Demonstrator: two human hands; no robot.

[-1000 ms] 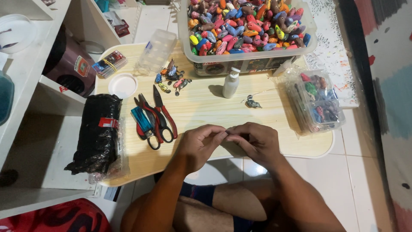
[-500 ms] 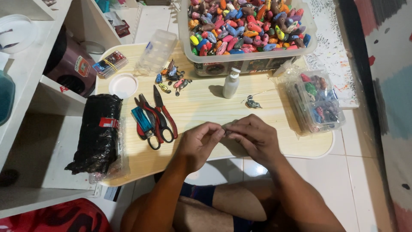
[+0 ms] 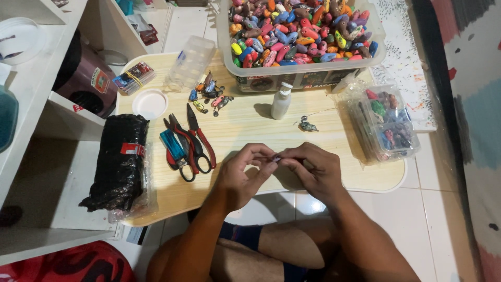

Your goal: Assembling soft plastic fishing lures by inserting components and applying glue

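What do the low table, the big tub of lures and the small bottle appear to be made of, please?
Table: pale wood or wood-look laminate, matte, with faint grain lines. Tub: clear plastic, since the coloured lures show through its wall. Bottle: white, semi-opaque plastic, smooth and slightly glossy, as far as it shows.

The low table (image 3: 245, 130) shows pale wood grain with a smooth, matt face. At twelve o'clock a clear plastic bin (image 3: 308, 65) holds glossy painted lures (image 3: 297, 31). At three o'clock lies a clear, shiny plastic compartment box (image 3: 389, 125). A matt white plastic bottle (image 3: 282, 102) stands near the middle. At nine o'clock the pliers (image 3: 195, 141) have dull dark metal jaws and red rubbery handles, beside a translucent blue plastic lighter (image 3: 172, 145). Farther toward nine, a bundle (image 3: 117, 162) of crinkled black netting sits in thin glossy film. A smooth white plastic lid (image 3: 150, 103) lies at ten o'clock.
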